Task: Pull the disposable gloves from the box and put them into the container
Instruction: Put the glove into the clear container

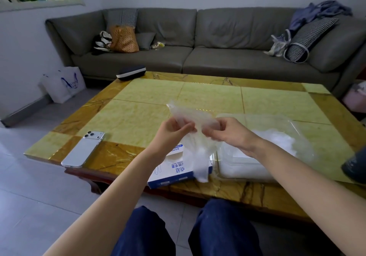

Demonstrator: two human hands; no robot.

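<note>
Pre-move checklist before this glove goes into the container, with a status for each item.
1. Grip: the left hand and right hand both pinch the glove. Ok.
2. Glove free of the box: its lower end hangs in front of the box top, so the opening is hidden. Cannot tell.
3. Container placed: it sits just right of the box with a pile of gloves inside. Ok.
4. Container top open: the walls are clear plastic and no lid is seen. Cannot tell.
5. Path from the hands to the container: nothing stands between them. Ok.
6. Phone: it lies far left, away from the path. Ok.
</note>
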